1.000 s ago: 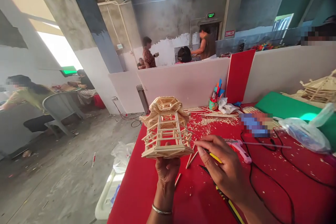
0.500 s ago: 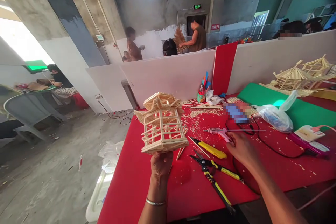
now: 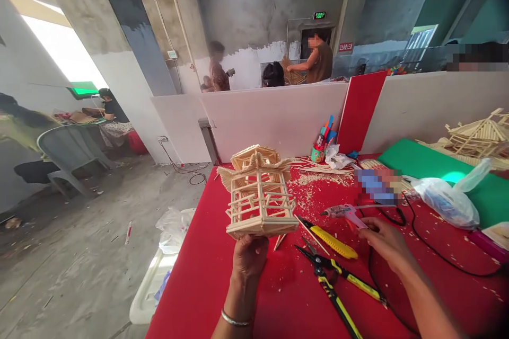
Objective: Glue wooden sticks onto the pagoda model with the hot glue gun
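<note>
The left hand (image 3: 249,254) grasps the stick model (image 3: 260,193) from below and holds it up over the left part of the red table (image 3: 207,286); some of its fingers are hidden under the base. The model stands nearly upright on that hand, with a flared roof around its middle and a smaller open frame on top. A bracelet (image 3: 235,319) circles the left wrist.

The right hand (image 3: 382,238) has its fingers closed on the handle of the pink glue gun (image 3: 344,212), whose nozzle points towards the model; whether the gun touches the table cannot be told.

Between the hands lies a yellow knife (image 3: 334,242), with a thin stick beside it. Nearer the person are shears (image 3: 332,275), their black and yellow handles spread apart. Shavings (image 3: 308,190) litter the table behind the model, and loose sticks (image 3: 330,168) lie near a pen cup (image 3: 318,153). Further right, a plastic bag (image 3: 445,204) sits by a green board (image 3: 433,169), and more stick work (image 3: 481,135) stands beyond it
</note>
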Tool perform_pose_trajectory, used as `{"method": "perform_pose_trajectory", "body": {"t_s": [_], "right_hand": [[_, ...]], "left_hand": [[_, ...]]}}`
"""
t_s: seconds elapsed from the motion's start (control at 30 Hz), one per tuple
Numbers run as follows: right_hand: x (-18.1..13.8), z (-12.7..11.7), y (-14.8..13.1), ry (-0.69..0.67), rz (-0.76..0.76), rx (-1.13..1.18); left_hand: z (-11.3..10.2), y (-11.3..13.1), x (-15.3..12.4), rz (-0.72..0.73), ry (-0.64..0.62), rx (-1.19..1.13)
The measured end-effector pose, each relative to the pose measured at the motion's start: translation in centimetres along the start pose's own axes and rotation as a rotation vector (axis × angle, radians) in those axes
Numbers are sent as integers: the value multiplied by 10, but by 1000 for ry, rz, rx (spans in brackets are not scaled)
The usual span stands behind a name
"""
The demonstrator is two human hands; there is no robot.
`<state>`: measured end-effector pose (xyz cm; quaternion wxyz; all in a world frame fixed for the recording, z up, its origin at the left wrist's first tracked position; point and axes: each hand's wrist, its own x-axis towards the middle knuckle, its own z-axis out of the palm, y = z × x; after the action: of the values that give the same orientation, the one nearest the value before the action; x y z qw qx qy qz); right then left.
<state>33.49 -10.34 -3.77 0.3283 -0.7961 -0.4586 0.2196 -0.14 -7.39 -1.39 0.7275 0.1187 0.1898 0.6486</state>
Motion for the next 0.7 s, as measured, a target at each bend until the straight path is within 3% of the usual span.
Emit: {"method": "perform_pose_trajectory", "body": {"t_s": [0.1, 0.33, 0.43, 0.53, 0.7], "right_hand": [[-9, -2, -11, 30, -2, 114], [-24, -10, -45, 86, -64, 615], [-36, -17, -66, 56, -85, 760], [-47, -25, -89, 72, -168, 748], [-59, -37, -125, 37, -434, 646]], "left_hand": [[3, 0, -2, -23, 25, -36], [7, 1, -6, -6, 68, -46], [7, 1, -5, 2, 91, -51], [8, 0, -5, 25, 80, -46], [12, 2, -6, 110, 26, 53]]}}
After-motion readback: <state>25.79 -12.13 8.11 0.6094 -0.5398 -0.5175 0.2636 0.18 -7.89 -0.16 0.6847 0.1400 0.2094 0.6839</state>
